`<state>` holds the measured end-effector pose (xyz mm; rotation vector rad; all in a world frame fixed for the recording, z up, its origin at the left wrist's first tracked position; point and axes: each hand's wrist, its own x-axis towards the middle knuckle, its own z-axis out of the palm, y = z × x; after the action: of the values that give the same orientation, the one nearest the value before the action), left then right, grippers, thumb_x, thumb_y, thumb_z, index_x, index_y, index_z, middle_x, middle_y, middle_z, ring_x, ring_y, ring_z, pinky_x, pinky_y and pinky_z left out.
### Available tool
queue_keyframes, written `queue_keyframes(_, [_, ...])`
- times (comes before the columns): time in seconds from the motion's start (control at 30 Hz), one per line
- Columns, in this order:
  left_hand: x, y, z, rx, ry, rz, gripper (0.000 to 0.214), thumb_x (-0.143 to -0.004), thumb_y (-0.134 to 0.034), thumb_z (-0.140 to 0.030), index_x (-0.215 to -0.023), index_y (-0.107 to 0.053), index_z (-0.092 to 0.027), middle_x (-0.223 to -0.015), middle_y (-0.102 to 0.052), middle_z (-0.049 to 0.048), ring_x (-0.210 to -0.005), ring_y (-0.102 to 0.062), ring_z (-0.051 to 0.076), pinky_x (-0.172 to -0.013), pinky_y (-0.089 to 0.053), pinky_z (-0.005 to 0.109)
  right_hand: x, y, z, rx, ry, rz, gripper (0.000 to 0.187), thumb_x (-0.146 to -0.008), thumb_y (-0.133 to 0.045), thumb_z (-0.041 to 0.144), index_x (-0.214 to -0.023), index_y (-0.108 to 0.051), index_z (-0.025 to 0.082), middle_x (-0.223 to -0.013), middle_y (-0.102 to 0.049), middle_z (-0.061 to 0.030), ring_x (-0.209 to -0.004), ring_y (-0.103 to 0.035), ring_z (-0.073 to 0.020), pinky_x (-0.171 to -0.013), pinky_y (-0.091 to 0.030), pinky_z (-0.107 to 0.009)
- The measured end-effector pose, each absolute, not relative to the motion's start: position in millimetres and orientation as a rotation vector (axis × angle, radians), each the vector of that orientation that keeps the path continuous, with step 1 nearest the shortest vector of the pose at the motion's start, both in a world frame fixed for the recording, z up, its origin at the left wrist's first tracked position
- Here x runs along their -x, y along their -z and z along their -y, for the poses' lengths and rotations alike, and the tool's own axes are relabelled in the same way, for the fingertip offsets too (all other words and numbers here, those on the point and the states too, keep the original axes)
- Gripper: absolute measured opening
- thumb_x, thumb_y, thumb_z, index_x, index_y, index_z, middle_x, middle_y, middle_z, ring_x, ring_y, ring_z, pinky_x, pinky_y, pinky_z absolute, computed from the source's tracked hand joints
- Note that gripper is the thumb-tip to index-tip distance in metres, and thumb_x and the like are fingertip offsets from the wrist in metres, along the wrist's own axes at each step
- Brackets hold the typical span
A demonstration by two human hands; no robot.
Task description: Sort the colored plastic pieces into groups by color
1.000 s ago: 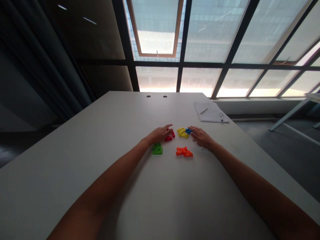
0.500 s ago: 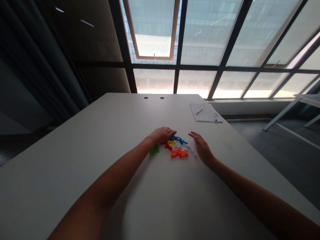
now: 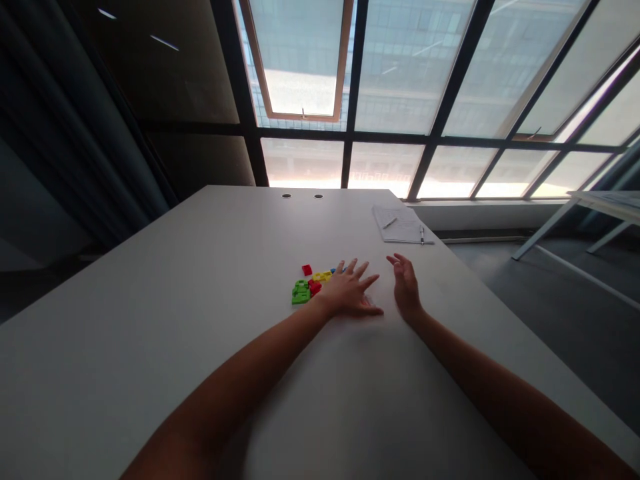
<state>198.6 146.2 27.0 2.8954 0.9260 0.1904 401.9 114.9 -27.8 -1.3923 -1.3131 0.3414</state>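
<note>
My left hand (image 3: 349, 291) is spread flat, palm down, over a pile of small coloured plastic pieces, covering many of them. Left of its wrist lie green pieces (image 3: 301, 292) with red pieces (image 3: 315, 287) beside them. One separate red piece (image 3: 307, 270) lies a little farther back. Yellow pieces (image 3: 322, 275) and a bit of blue (image 3: 336, 271) show behind the hand. Orange and white pieces are mostly hidden under the palm. To the right, my right hand (image 3: 406, 285) stands on its edge on the table, fingers extended, palm facing the pile, touching no piece.
All this lies on a large white table (image 3: 200, 280). Sheets of paper (image 3: 400, 225) with a pen (image 3: 390, 223) and another pen (image 3: 422, 233) lie near the right edge. Two round cable holes are at the far end, before tall windows. Another table (image 3: 605, 203) stands at right.
My left hand has moved right and nearer, from the pile's left side to over its middle, with fingers now spread. The green and red pieces are uncovered. My right hand has shifted slightly.
</note>
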Motion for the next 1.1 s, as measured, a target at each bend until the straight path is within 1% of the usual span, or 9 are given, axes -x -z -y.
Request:
queue_keyframes(0.07, [-207, -23, -141, -2.909, -0.14, -0.923, 0.105, -0.081, -0.049, -0.096, -0.166, -0.043, -0.034, -0.178, -0.023, 0.0107, -0.163, -0.014, 0.047, -0.129, -0.006, 0.07, -415, 30, -122, 1.482, -0.335, 1.235, 0.071, -0.104, -0.023, 0.069, -0.145, -0.053, 0.018, -0.135, -0.072, -0.0188, -0.131, -0.065, -0.0315, -0.111, -0.048, -0.053])
queue_keyframes(0.13, [-210, -20, -144, -2.874, -0.064, -0.988, 0.094, -0.087, -0.044, -0.093, -0.163, -0.047, -0.037, -0.177, -0.026, 0.0086, -0.163, -0.014, 0.047, -0.127, -0.002, 0.072, -418, 32, -126, 1.531, -0.358, 1.201, 0.07, -0.103, -0.024, 0.069, -0.138, -0.057, 0.018, -0.129, -0.075, -0.0182, -0.125, -0.068, -0.0323, -0.107, -0.05, -0.052])
queue_keyframes(0.23, [-207, -19, -152, -2.808, 0.012, -1.071, 0.074, -0.098, -0.036, -0.08, -0.161, -0.049, -0.043, -0.175, -0.034, 0.0055, -0.162, -0.021, 0.045, -0.126, -0.004, 0.075, -411, 33, -125, 1.541, -0.368, 1.273, 0.064, -0.101, -0.032, 0.069, -0.129, -0.062, 0.02, -0.128, -0.076, -0.0174, -0.123, -0.068, -0.0326, -0.107, -0.051, -0.05])
queue_keyframes(0.33, [-200, -19, -155, -2.8, -0.028, -1.096, 0.064, -0.102, -0.035, -0.071, -0.16, -0.048, -0.046, -0.172, -0.039, 0.004, -0.16, -0.026, 0.044, -0.124, -0.006, 0.077, -404, 29, -122, 1.541, -0.37, 1.366, 0.062, -0.099, -0.036, 0.067, -0.127, -0.064, 0.02, -0.128, -0.076, -0.0177, -0.121, -0.069, -0.0328, -0.106, -0.051, -0.05])
queue_keyframes(0.5, [-185, -21, -155, -2.74, -0.034, -1.157, 0.064, -0.101, -0.039, -0.073, -0.159, -0.049, -0.048, -0.172, -0.039, 0.0028, -0.16, -0.024, 0.045, -0.122, -0.007, 0.08, -403, 25, -120, 1.571, -0.378, 1.399, 0.061, -0.097, -0.037, 0.065, -0.124, -0.065, 0.019, -0.126, -0.076, -0.0176, -0.12, -0.07, -0.033, -0.108, -0.051, -0.052])
queue_keyframes(0.7, [-141, -21, -163, -2.657, -0.035, -1.333, 0.065, -0.101, -0.042, -0.07, -0.16, -0.047, -0.045, -0.173, -0.037, 0.0036, -0.161, -0.022, 0.045, -0.12, -0.012, 0.081, -403, 28, -121, 1.606, -0.378, 1.496, 0.055, -0.099, -0.039, 0.061, -0.123, -0.067, 0.02, -0.123, -0.077, -0.0159, -0.119, -0.07, -0.0331, -0.107, -0.051, -0.052])
queue_keyframes(0.8, [-109, -20, -168, -2.637, -0.034, -1.397, 0.063, -0.102, -0.042, -0.067, -0.161, -0.047, -0.044, -0.174, -0.037, 0.0026, -0.161, -0.023, 0.043, -0.122, -0.014, 0.078, -402, 29, -121, 1.608, -0.359, 1.568, 0.049, -0.1, -0.041, 0.055, -0.123, -0.068, 0.021, -0.12, -0.078, -0.0148, -0.117, -0.071, -0.0321, -0.106, -0.052, -0.05])
queue_keyframes(0.97, [-43, -16, -177, -2.604, 0.012, -1.556, 0.06, -0.104, -0.041, -0.064, -0.161, -0.046, -0.045, -0.174, -0.036, 0.0001, -0.162, -0.023, 0.04, -0.124, -0.017, 0.073, -400, 29, -119, 1.615, -0.314, 1.684, 0.045, -0.103, -0.042, 0.048, -0.122, -0.07, 0.018, -0.121, -0.077, -0.0158, -0.115, -0.071, -0.0303, -0.105, -0.051, -0.046])
queue_keyframes(1.1, [9, -10, -188, -2.579, -0.035, -1.64, 0.059, -0.106, -0.043, -0.061, -0.161, -0.048, -0.041, -0.173, -0.038, 0.0014, -0.16, -0.026, 0.04, -0.125, -0.021, 0.069, -400, 29, -118, 1.609, -0.299, 1.763, 0.043, -0.106, -0.04, 0.046, -0.121, -0.071, 0.019, -0.118, -0.078, -0.0144, -0.114, -0.071, -0.0282, -0.103, -0.05, -0.041])
